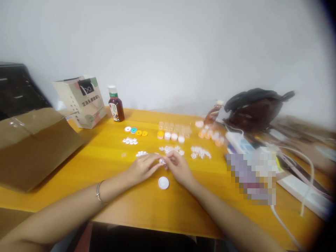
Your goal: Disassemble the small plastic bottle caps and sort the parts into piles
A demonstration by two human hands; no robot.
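My left hand (142, 166) and my right hand (180, 168) meet over the middle of the table. Both sets of fingertips are closed on a small white piece (162, 161), too blurred to name more exactly. Just below them a round white disc (163, 183), like a cap, lies flat on the table. Beyond my fingers are small white perforated pieces (172, 150), with a similar pile (200, 153) to the right. Close to my left hand lie more small white pieces (141, 153), and another group (130, 141) sits farther back.
White, teal and yellow ring-shaped discs (135, 131) lie behind. Clear little cups (174, 128) stand behind white and orange capped ones (170, 137). A dark bottle (116, 105), paper bag (86, 101) and cardboard box (36, 147) occupy the left; power strips (301, 190) and a dark bag (254, 110) the right.
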